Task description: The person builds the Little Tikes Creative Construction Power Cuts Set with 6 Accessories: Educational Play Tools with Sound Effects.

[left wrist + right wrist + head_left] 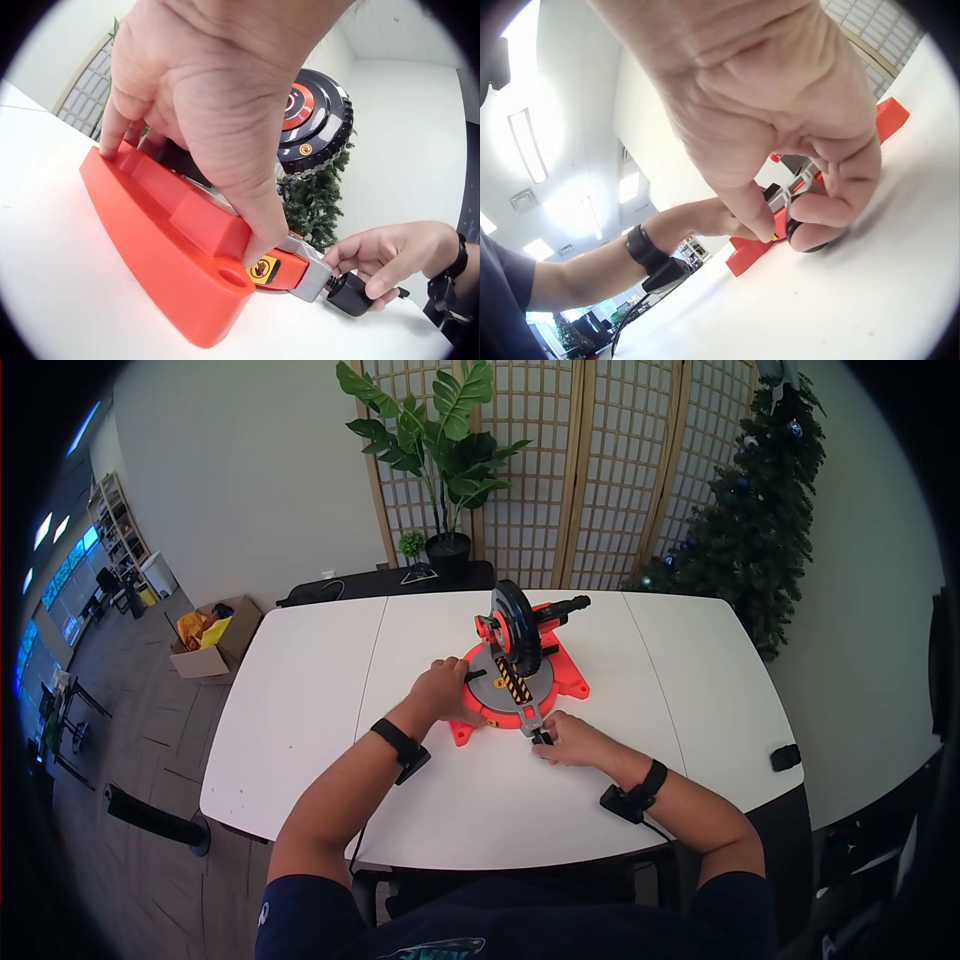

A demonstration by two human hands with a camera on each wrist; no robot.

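Note:
A toy miter saw stands on the white table, with an orange-red base, a round grey turntable and a black blade disc raised over it. My left hand grips the left side of the base, thumb along its front edge near a yellow warning sticker. At the front, my right hand pinches the black knob, which joins a grey arm by a threaded shaft. In the right wrist view, the curled fingers hide most of the knob.
The white table spreads around the saw. A small black object lies at its right edge. Behind stand a potted plant, a folding screen and a Christmas tree. A cardboard box sits on the floor at left.

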